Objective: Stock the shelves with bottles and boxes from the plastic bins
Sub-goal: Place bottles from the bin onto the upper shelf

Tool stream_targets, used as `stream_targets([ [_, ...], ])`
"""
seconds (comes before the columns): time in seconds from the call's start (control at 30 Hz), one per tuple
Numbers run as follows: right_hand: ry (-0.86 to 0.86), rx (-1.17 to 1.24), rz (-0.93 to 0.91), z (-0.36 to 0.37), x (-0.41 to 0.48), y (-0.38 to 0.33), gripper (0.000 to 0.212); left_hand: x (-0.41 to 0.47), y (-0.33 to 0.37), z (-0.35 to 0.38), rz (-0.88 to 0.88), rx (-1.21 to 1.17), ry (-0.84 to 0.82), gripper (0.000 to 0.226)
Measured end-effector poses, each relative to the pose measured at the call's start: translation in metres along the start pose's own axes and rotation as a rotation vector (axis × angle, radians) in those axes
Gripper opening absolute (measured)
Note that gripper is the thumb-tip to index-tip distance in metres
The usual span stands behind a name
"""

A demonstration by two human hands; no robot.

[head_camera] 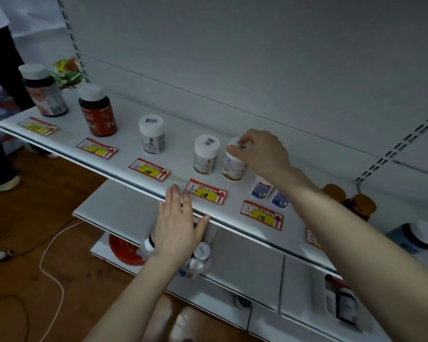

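Smooth white metal shelving (178, 144) holds round plastic bottles (98, 114) behind paper price tags (205, 195), the right hand (260, 151) grasping a small white-capped bottle (234, 166) from above, upright beside its twin (206, 154), the left hand (177, 225) flat and relaxed at the near edge.

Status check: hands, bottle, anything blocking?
Right hand grips cap of white bottle, upright on shelf. Left hand open at shelf front edge. Second bottle close beside it.

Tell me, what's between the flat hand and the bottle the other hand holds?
A red-and-yellow price label marked 118 lies between the left hand and the bottle the right hand grips, in the head view.
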State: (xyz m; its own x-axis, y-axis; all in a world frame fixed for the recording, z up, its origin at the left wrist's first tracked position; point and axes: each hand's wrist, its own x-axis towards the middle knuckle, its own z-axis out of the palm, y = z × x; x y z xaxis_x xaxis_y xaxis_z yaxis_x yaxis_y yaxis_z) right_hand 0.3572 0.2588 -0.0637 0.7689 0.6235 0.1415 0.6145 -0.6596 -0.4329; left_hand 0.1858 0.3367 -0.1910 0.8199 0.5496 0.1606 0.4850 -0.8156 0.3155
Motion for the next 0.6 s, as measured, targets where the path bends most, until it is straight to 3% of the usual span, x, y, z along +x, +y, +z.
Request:
stream_targets([
  [0.27, -0.007, -0.040, 0.080, 0.025, 0.003, -0.007, 0.044, 0.003, -0.018, 0.007, 0.126, -0.020, -0.014, 0.070],
  [0.6, 0.021, -0.064, 0.113, 0.041, 0.007, -0.007, 0.044, 0.004, -0.024, 0.010, 0.158, -0.029, 0.026, 0.061],
])
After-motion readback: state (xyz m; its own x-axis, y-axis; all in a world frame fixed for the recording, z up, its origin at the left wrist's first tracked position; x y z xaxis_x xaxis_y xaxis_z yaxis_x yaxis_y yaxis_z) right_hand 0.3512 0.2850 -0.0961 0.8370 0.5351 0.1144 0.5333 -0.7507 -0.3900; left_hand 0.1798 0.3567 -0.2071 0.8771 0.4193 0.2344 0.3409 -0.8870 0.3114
